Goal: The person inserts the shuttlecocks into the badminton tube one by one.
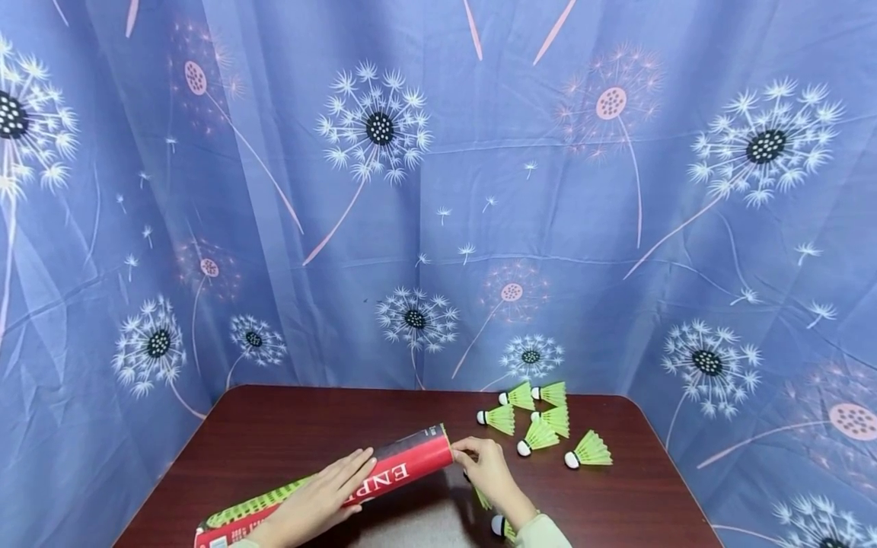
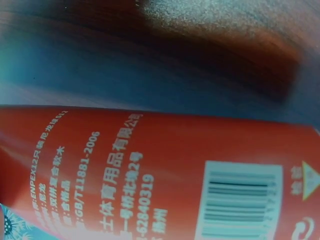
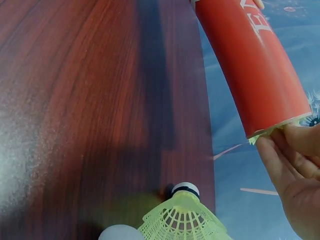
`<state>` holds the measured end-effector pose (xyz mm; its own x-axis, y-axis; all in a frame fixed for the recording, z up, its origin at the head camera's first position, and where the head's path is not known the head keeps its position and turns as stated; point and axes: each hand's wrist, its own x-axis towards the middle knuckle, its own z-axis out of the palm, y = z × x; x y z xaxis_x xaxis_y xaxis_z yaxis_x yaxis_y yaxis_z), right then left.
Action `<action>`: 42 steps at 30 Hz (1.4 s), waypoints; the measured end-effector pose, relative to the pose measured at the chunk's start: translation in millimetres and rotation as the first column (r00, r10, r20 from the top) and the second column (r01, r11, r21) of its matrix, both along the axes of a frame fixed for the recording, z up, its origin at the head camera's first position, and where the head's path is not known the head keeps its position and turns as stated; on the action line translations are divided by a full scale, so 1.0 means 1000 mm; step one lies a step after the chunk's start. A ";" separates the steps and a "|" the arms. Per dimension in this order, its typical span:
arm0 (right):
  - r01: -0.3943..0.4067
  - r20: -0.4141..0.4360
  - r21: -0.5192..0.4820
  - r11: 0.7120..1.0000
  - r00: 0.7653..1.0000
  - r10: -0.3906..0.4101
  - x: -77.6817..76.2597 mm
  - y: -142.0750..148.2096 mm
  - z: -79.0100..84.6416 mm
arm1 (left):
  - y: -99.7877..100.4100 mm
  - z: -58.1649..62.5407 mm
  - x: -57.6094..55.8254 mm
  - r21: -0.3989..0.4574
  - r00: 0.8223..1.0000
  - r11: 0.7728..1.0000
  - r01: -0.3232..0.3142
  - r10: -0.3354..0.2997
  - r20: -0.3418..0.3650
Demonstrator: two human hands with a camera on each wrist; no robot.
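Observation:
A red and black shuttlecock tube (image 1: 404, 472) with white lettering lies aslant over the table. My left hand (image 1: 322, 491) grips it around the middle, fingers across the top and thumb low on the near side. At the tube's right-hand mouth, my right hand (image 1: 492, 476) pinches the yellow-green skirt edge of a shuttlecock (image 3: 253, 140), the rest of which is hidden inside the tube. The left wrist view shows the tube's printed red side (image 2: 165, 175) with a barcode. Below the right hand in its wrist view lies another yellow-green shuttlecock (image 3: 184, 215) with a white head.
Several yellow-green shuttlecocks (image 1: 537, 438) lie loose on the dark red wooden table (image 1: 288, 418), toward its back right. One more shuttlecock (image 1: 502, 527) is partly under the right forearm. A blue dandelion-print curtain (image 1: 452, 213) hangs behind and at both sides.

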<state>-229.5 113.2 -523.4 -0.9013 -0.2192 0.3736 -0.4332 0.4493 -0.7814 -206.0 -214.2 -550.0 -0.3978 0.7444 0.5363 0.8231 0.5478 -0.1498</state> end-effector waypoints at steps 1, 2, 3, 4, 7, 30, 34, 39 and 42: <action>-0.011 0.006 0.000 1.000 1.000 0.011 0.001 0.001 0.001 | 0.000 0.000 0.000 -0.003 1.000 1.000 -0.003 0.003 0.004; -0.021 0.009 0.002 1.000 1.000 0.021 0.002 0.001 0.002 | 0.000 0.000 0.001 -0.004 1.000 1.000 -0.004 0.004 0.006; -0.029 0.009 0.008 1.000 1.000 0.029 0.002 0.002 0.003 | 0.000 0.000 0.001 -0.006 1.000 1.000 -0.005 0.005 0.005; -0.036 0.007 0.017 0.999 0.999 0.036 0.003 0.003 0.004 | 0.000 0.000 0.001 -0.009 1.000 1.000 -0.006 0.006 0.011; -0.051 -0.006 0.041 0.998 0.999 0.051 0.004 0.005 0.005 | 0.000 0.001 0.001 -0.010 1.000 1.000 -0.009 0.010 0.025; -0.004 0.025 0.005 1.000 1.000 0.003 -0.001 0.053 0.012 | -0.003 0.003 0.000 0.003 1.000 1.000 -0.009 0.009 0.004; 0.089 0.037 0.020 0.996 0.995 -0.090 -0.003 0.071 0.010 | -0.004 0.003 0.000 -0.011 1.000 1.000 -0.017 0.018 0.014; 0.194 0.001 0.030 0.980 0.981 -0.194 -0.004 0.097 0.006 | -0.005 0.003 0.002 -0.030 0.999 0.999 -0.028 0.029 0.022; 0.232 -0.029 0.007 0.973 0.972 -0.232 -0.005 0.114 0.006 | -0.004 0.004 0.000 -0.023 1.000 0.999 -0.028 0.028 0.012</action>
<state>-234.5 227.0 -516.9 -0.9173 -0.0094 0.3981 -0.3378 0.5478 -0.7654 -205.9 -218.3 -546.3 -0.4252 0.7449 0.5142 0.8093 0.5673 -0.1525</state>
